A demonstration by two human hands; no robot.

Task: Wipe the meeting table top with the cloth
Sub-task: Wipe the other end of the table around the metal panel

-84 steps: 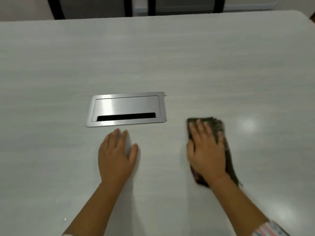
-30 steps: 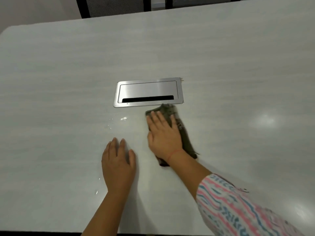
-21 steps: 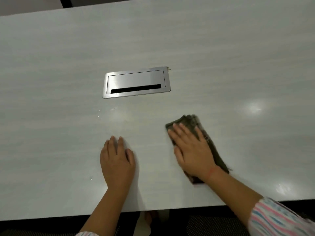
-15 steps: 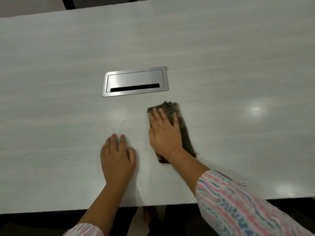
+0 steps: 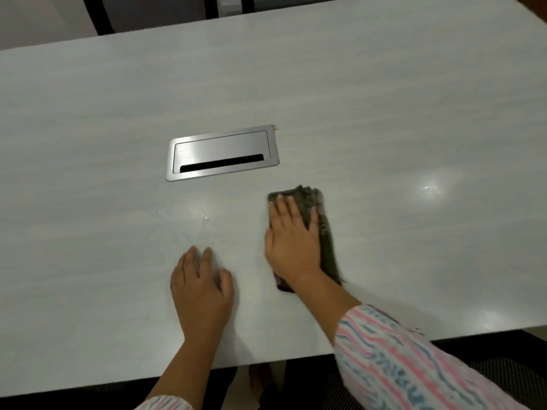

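Pale surface is filling the view, and the dark cloth is lying under the right hand, whose flat, spread fingers are pressing it down. Compared with half a second ago, it is sliding rightward, away from the left hand, which is staying flat and braced. Wet streaks ahead of that hand are suggesting more passes are needed.

The right hand, pressing flat on the cloth, now slides it slightly rightward, farther from the left hand.
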